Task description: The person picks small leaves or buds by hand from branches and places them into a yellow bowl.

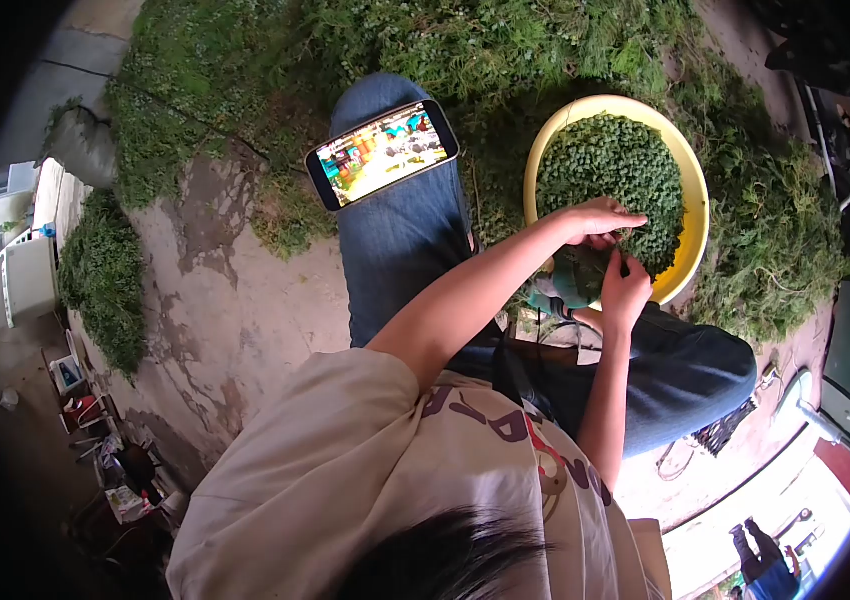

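One yellow basin (697,205), filled with small green pieces (610,160), lies below the left hand (600,222) and right hand (627,293), both near its closer side, fingers bent and tips close together; whatever they pinch is too small to tell. Basin rim bordered by cut greenery (755,240) beyond and at right, right leg (690,375) nearest; room between hands and far rim, floor (255,300) extending left of left leg (400,240).

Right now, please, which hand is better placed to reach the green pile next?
Probably the left hand: it appears over the green pile in the yellow basin, while the right hand overlaps the basin's near rim.
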`<state>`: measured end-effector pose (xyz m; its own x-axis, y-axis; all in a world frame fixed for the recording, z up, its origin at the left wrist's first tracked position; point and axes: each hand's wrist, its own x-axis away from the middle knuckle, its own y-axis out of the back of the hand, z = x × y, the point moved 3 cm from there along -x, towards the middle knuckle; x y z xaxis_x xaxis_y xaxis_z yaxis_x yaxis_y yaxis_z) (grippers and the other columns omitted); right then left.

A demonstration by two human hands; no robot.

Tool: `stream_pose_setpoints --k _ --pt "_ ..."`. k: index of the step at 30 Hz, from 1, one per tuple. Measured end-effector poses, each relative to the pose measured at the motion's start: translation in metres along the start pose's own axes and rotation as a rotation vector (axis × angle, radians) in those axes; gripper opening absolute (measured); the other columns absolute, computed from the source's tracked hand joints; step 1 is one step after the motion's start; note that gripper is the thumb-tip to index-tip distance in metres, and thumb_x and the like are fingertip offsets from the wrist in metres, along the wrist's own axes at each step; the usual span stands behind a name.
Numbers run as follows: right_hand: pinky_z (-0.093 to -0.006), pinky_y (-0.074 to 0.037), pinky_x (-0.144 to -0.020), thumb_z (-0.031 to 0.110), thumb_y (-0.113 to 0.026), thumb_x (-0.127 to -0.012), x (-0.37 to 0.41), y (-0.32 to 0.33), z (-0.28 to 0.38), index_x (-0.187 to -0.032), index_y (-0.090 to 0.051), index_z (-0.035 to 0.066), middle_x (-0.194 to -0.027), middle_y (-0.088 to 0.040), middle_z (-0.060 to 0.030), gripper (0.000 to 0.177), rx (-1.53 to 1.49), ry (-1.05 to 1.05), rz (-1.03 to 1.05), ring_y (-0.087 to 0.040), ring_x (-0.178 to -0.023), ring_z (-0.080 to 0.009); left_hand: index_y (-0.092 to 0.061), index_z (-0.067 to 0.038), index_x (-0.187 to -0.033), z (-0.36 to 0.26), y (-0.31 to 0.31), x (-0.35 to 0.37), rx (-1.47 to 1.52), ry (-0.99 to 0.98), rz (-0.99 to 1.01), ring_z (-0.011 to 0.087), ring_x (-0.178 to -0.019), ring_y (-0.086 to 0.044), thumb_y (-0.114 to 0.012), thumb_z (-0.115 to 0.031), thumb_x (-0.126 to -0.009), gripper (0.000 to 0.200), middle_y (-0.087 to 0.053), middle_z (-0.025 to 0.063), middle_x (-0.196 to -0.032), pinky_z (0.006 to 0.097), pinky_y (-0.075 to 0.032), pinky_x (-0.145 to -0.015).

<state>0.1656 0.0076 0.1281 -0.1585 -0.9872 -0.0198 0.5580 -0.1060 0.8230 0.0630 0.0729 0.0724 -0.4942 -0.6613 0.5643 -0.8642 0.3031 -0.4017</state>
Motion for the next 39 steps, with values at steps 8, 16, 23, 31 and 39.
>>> stream_pose_setpoints --k 8,16,23,31,39 --pt "-0.0381 -0.047 -0.059 0.022 -0.058 -0.078 0.000 0.003 0.002 -0.078 -0.063 -0.001 -0.068 -0.060 -0.0196 0.024 0.037 -0.050 0.044 -0.060 -0.065 -0.0349 -0.042 -0.010 -0.070 -0.009 0.018 -0.012 0.080 -0.109 -0.295 0.0076 -0.045 -0.036 -0.047 -0.043 -0.085 0.037 -0.039 -0.0019 -0.059 0.0200 -0.036 -0.038" --pt "-0.0339 -0.043 -0.047 0.023 -0.060 -0.079 -0.013 -0.015 -0.055 -0.079 -0.058 -0.004 -0.059 -0.058 -0.0117 0.027 -0.369 -0.218 -0.052 -0.052 -0.045 -0.0192 -0.041 0.000 -0.087 -0.019 0.034 -0.035 -0.035 -0.108 -0.605 0.0113 -0.051 -0.043 -0.039 -0.032 -0.091 0.032 -0.044 0.0059 -0.069 0.0246 -0.039 -0.039" --pt "-0.0204 -0.026 -0.034 0.024 -0.062 -0.078 -0.005 0.004 -0.020 -0.075 -0.048 0.007 -0.051 -0.037 0.0043 0.022 -0.576 -0.514 -0.008 -0.034 -0.038 -0.0056 -0.007 0.002 -0.134 -0.031 0.013 -0.007 -0.139 -0.068 -0.561 0.0341 -0.102 -0.050 -0.041 -0.041 -0.086 0.073 0.006 0.0357 -0.133 0.0457 -0.043 -0.083" --pt "-0.0219 -0.035 -0.042 0.020 -0.054 -0.080 0.000 0.003 -0.013 -0.092 -0.048 0.006 -0.076 -0.050 -0.0035 0.020 -1.065 -0.699 0.160 -0.047 -0.053 -0.0099 -0.036 -0.002 -0.122 -0.031 -0.004 0.032 -0.536 -0.106 -0.209 0.0292 -0.113 -0.038 -0.055 -0.053 -0.073 0.073 -0.034 0.0201 -0.122 0.0382 -0.031 -0.094" --pt "-0.0252 -0.038 -0.047 0.020 -0.050 -0.079 -0.001 0.000 -0.010 -0.092 -0.049 0.008 -0.082 -0.052 -0.0033 0.018 -0.869 -0.648 0.168 -0.050 -0.068 -0.0125 -0.047 -0.002 -0.107 -0.018 -0.004 0.030 -0.537 -0.413 -0.377 0.0236 -0.092 -0.052 -0.071 -0.029 -0.069 0.052 -0.054 0.0149 -0.100 0.0314 -0.041 -0.080"
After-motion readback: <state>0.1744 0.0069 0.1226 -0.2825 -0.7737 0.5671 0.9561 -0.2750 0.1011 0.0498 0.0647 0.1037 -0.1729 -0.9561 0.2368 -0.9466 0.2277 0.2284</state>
